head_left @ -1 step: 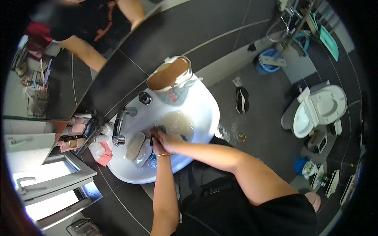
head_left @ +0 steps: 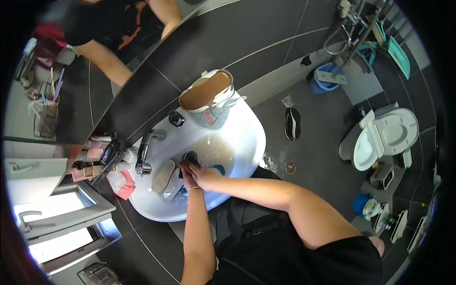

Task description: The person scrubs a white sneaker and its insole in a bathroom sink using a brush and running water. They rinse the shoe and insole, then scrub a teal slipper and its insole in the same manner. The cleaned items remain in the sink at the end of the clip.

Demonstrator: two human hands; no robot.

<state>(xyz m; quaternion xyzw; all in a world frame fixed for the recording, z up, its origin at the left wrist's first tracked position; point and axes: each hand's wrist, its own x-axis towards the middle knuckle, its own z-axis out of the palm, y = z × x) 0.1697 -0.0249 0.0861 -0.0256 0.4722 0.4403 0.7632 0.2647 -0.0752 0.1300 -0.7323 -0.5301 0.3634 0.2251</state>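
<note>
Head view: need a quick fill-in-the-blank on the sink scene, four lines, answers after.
1. Both hands, left hand and right hand, meet over the white ____, close to a dark item in it.
2. A shoe rests on the basin's far rim with its brown ____ facing up.
3. The left wrist wears a thin gold ____.
4. The toilet at right has its lid ____.

Missing words: sink; sole; bracelet; up
</note>
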